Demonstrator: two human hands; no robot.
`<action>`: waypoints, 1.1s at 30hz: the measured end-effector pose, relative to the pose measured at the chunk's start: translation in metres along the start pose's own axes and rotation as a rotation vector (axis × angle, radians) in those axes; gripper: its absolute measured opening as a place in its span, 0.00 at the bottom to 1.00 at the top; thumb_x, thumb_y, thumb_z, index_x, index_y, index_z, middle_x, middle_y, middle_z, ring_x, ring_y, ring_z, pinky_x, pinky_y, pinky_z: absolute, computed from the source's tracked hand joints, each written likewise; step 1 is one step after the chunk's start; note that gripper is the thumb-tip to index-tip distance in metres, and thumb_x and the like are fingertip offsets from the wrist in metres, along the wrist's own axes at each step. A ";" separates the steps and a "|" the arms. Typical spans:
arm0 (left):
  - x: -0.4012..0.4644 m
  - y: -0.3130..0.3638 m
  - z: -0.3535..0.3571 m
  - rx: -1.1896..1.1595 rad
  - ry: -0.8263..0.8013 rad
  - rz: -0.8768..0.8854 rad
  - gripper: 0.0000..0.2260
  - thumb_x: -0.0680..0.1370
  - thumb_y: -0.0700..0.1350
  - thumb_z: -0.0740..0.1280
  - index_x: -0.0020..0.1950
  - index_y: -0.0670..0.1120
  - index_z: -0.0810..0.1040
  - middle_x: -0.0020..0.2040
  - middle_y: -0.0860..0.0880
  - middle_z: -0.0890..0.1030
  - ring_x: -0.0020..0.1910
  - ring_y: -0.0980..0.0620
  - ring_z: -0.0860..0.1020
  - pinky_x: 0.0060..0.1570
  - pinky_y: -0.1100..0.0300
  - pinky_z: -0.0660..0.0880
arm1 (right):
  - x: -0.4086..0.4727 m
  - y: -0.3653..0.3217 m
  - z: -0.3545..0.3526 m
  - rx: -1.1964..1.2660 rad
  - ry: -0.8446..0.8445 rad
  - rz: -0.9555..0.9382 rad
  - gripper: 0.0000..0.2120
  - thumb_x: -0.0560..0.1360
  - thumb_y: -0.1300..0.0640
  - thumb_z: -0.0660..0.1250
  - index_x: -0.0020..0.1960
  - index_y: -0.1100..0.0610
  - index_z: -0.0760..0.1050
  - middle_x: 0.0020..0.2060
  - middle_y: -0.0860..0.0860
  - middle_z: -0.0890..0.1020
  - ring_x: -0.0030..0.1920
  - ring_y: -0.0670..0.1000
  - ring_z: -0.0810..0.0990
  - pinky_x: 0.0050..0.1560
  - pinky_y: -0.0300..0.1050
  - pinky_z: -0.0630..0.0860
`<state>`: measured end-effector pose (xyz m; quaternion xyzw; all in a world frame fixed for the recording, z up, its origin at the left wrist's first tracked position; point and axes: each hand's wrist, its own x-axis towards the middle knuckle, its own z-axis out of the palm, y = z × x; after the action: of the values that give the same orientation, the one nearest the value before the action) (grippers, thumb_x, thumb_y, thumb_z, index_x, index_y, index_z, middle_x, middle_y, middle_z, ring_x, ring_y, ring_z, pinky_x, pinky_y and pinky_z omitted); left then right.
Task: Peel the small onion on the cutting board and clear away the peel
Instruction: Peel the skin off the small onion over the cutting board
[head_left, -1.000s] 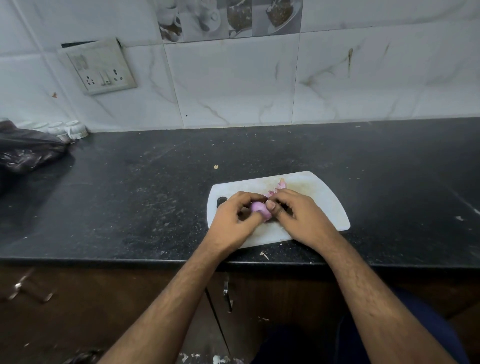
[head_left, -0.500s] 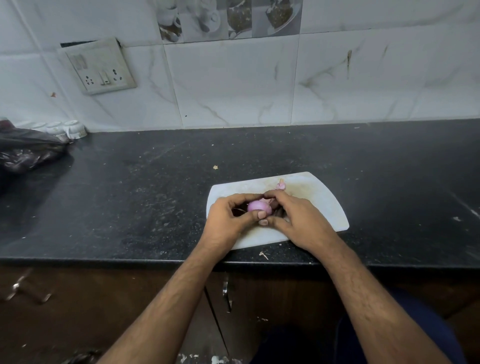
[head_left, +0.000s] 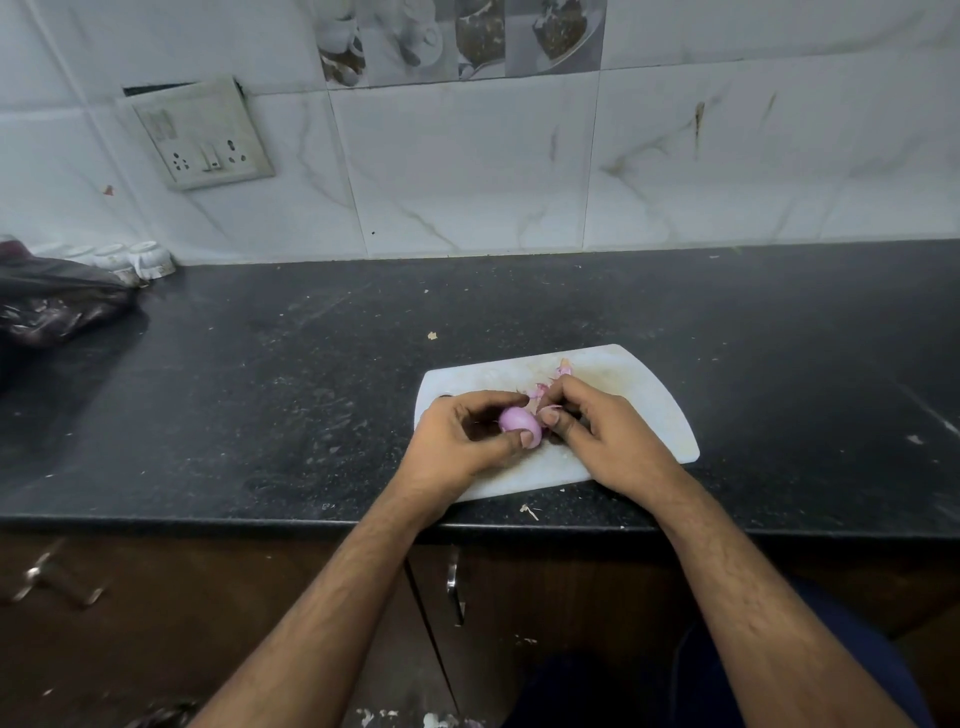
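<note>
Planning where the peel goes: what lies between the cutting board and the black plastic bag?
In the head view, only bare dark countertop between the cutting board and black plastic bag, with faint specks.

The small round peeled onion is pale pink-purple. Under it, the rounded plastic cutting board is white with faint brownish stains. Pink peel scraps lie just behind the onion. The stone counter around the board is black, speckled grey. Behind it, the glossy wall tiles are white with brown-grey veining.
</note>
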<state>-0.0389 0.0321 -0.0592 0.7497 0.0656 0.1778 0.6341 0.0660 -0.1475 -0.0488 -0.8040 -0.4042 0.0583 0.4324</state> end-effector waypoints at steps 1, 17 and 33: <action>0.000 0.000 0.000 0.004 -0.008 -0.003 0.19 0.73 0.35 0.79 0.63 0.43 0.84 0.58 0.49 0.88 0.61 0.51 0.85 0.66 0.54 0.78 | 0.001 0.001 0.001 0.001 0.007 0.003 0.02 0.82 0.53 0.66 0.51 0.47 0.76 0.46 0.38 0.84 0.47 0.36 0.80 0.49 0.37 0.72; 0.003 -0.002 0.001 0.081 -0.082 -0.039 0.23 0.73 0.37 0.79 0.68 0.42 0.81 0.64 0.49 0.85 0.65 0.54 0.82 0.71 0.52 0.76 | 0.008 0.006 0.000 -0.012 0.256 0.099 0.13 0.81 0.64 0.65 0.56 0.48 0.81 0.49 0.41 0.83 0.49 0.41 0.82 0.52 0.35 0.76; 0.005 -0.002 0.002 0.215 0.035 -0.011 0.26 0.61 0.40 0.87 0.51 0.46 0.77 0.50 0.52 0.85 0.52 0.53 0.84 0.58 0.53 0.82 | 0.001 -0.013 0.020 0.012 0.107 0.031 0.04 0.78 0.46 0.70 0.50 0.44 0.77 0.47 0.40 0.82 0.49 0.40 0.79 0.55 0.48 0.77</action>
<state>-0.0328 0.0320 -0.0603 0.8098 0.0994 0.1792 0.5497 0.0504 -0.1298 -0.0509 -0.8094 -0.3676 0.0243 0.4573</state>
